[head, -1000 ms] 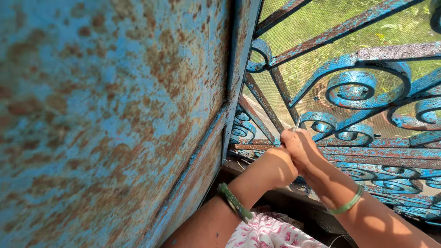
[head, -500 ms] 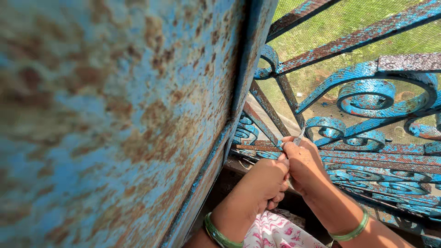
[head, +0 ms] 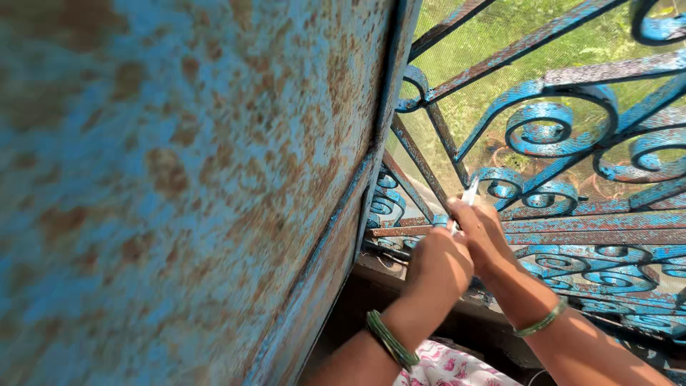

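Both hands are working pressed together, the left hand [head: 439, 268] bracing below while the right hand [head: 486, 236] is pinching a thin white strip [head: 468, 196] pointing to one o'clock, against the rusting blue scrollwork iron grille [head: 564, 136].

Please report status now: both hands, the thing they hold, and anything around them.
Left hand and right hand closed together on a thin white tool. Tool tip at the blue scrolled grille. Rusty blue panel close on the left.

Green bangles [head: 391, 342] on both bare wrists, pink-flowered white cloth [head: 457, 368]
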